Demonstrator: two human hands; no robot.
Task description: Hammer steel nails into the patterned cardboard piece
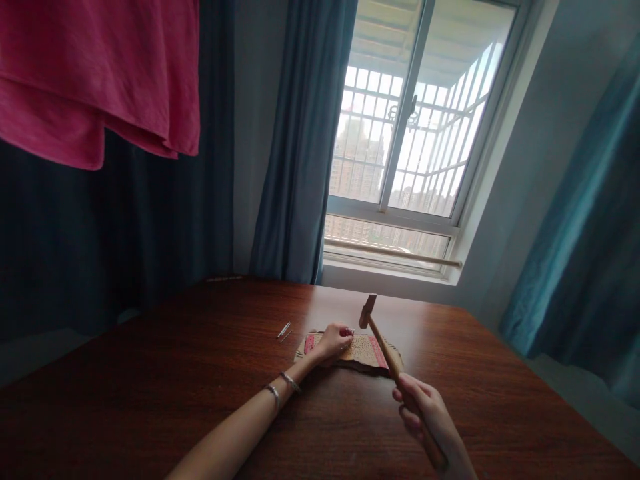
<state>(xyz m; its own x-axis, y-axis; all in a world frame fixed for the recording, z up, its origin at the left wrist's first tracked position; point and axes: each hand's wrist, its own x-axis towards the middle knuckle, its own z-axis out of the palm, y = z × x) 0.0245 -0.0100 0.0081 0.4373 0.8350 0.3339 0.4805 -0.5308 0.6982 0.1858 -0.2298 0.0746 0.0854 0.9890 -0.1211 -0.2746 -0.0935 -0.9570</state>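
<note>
My right hand [423, 403] is wrapped round the wooden handle of a hammer [383, 343]. Its head is raised above the right part of a flat cardboard piece [395, 360]. On the cardboard lies a tan, dark-speckled sheet [363, 348] with red bands near both ends. My left hand [334, 341] rests on that sheet with its fingers pinched together. Something small, dark red and shiny shows at the fingertips, too small to make out. Two silver bracelets circle my left wrist. Thin metal rods [283, 329] lie on the table to the left of the cardboard.
Everything lies on a glossy brown wooden table [200, 373]. Behind its far edge are a barred window [400, 133] and a blue curtain [300, 147]. Pink cloth [100, 80] hangs at the upper left. Another curtain [580, 220] hangs on the right.
</note>
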